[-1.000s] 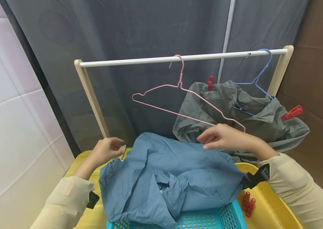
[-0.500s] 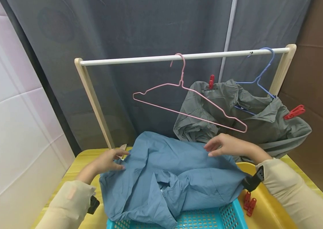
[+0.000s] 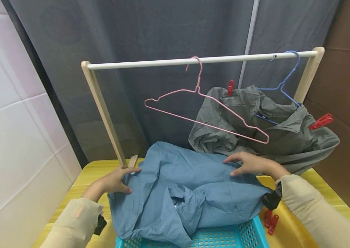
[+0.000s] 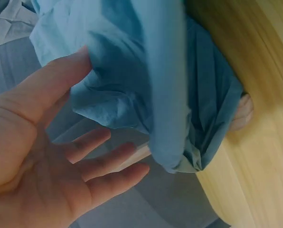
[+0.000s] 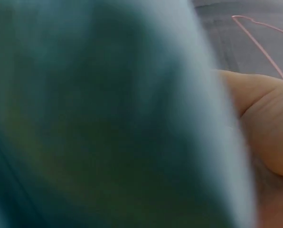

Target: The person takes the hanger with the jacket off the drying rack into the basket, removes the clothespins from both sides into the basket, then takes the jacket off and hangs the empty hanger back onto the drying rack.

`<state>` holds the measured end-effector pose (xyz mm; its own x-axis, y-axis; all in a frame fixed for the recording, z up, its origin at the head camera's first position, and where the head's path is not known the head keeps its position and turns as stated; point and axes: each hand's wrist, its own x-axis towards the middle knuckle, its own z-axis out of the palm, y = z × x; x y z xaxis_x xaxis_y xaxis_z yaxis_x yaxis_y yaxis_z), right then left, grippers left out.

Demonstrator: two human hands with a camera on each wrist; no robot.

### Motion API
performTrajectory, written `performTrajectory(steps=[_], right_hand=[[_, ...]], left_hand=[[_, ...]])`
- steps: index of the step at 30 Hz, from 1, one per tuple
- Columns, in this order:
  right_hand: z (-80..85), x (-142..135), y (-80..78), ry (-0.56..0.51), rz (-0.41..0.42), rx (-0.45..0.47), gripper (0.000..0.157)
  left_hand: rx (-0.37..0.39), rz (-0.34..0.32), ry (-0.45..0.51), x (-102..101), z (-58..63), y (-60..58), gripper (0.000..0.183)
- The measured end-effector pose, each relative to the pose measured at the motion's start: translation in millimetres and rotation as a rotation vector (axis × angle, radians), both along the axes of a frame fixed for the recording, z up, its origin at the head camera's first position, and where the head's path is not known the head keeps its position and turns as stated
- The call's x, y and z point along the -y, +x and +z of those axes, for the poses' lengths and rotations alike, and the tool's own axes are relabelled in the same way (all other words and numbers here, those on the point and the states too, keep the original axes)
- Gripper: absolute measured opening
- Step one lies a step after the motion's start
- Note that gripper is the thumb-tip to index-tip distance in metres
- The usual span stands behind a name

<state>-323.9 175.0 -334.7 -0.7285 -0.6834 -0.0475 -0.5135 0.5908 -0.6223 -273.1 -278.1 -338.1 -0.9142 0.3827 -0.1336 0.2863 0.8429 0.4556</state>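
A blue collared shirt (image 3: 175, 168) lies bunched over a teal perforated basket (image 3: 257, 227). At its left edge, my left hand (image 3: 114, 181) has its fingers spread and relaxed. The left wrist view shows the left palm (image 4: 42, 156) with thumb and fingers apart beside the blue cloth (image 4: 117, 66). Over the shirt's upper right part, my right hand (image 3: 252, 163) hovers at or on the fabric with loosely bent fingers. Whether it touches is unclear. Blurred blue cloth (image 5: 108, 118) fills most of the right wrist view and hides the right fingers.
A pink wire hanger (image 3: 198, 81) hangs bare from the white rail (image 3: 150, 63). To the right, a grey shirt (image 3: 274, 144) hangs on a blue hanger (image 3: 290, 74), with red clips (image 3: 321, 121) on it. A yellow tub (image 3: 292, 227) holds loose red clips (image 3: 273, 224).
Both hands have come down toward the shirt, the right one leaving the pink hanger's lower corner. The left fingers have spread wider. The shirt has stayed put.
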Motion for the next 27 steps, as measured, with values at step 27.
performTrajectory(steps=[27], right_hand=[[-36.6,-2,-21.3,-0.037,-0.017,-0.076,0.030]], left_hand=[[-0.102,-0.125,0.092,-16,-13.9,-18.5,0.044]])
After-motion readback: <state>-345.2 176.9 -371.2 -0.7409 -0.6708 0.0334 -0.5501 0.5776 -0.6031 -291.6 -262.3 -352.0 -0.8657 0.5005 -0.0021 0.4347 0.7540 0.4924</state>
